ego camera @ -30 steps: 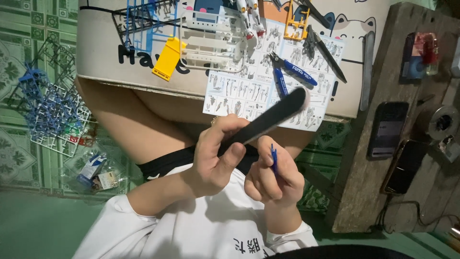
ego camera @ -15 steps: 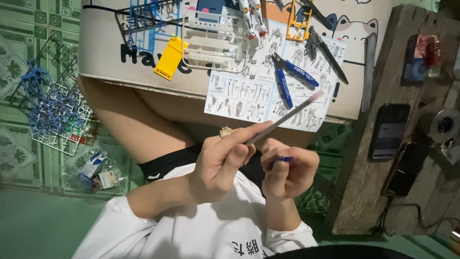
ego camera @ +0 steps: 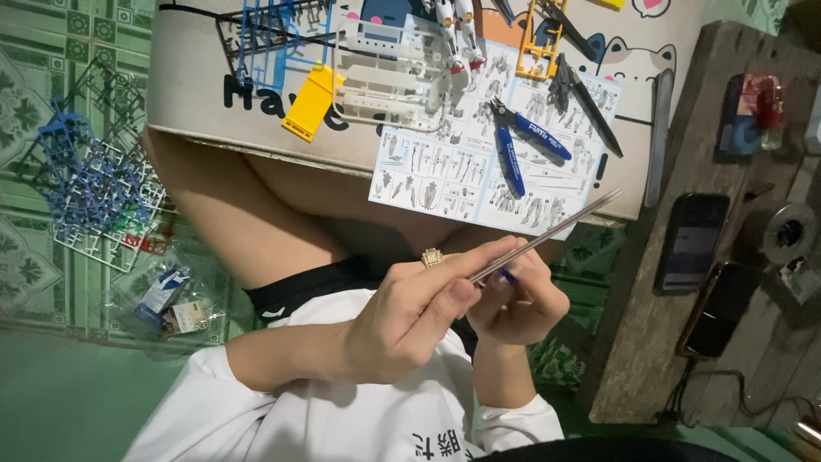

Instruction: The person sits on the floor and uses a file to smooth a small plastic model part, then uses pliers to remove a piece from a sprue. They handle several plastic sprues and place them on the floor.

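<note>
My left hand [ego camera: 410,316], with a ring on one finger, grips a long thin sanding stick [ego camera: 556,233] that slants up to the right, seen edge-on. My right hand [ego camera: 517,304] sits just beside it over my lap and pinches a small blue plastic part [ego camera: 508,276]. The stick's lower end lies against that part. Both hands hover above my legs and white shirt.
A low table [ego camera: 197,94] ahead carries an instruction sheet [ego camera: 445,162], blue-handled nippers [ego camera: 522,137], a yellow part [ego camera: 310,103] and white and blue part frames. More part frames [ego camera: 90,184] lie on the floor at left. A wooden board [ego camera: 650,325] at right holds phones [ego camera: 688,244].
The sanding stick has turned from its broad dark face to edge-on. My hands have drawn closer together, and the stick now rests on the blue part.
</note>
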